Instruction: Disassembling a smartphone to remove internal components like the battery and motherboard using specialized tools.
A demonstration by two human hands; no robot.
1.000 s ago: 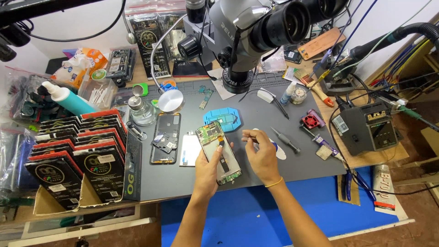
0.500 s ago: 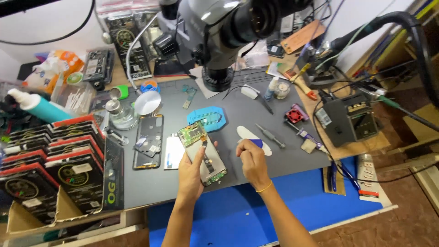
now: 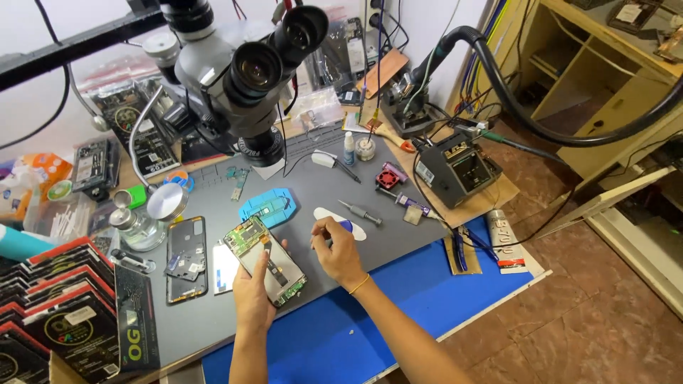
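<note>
The opened smartphone (image 3: 265,260) lay on the grey tabletop (image 3: 398,235), back cover off, circuit board and internals exposed; disassembly appeared well advanced, with reassembly judged outstanding. A detached phone frame (image 3: 186,259) rested at nine o'clock from it, a blue fixture (image 3: 268,207) at twelve o'clock. The left hand (image 3: 253,294) was closed around the phone's lower edge, steadying it. The right hand (image 3: 337,250), at three o'clock of the phone, had its grip narrowed to a pinch on a small blue-handled tool (image 3: 344,226) above a white pry tool (image 3: 340,222). A screwdriver (image 3: 360,212) lay near.
</note>
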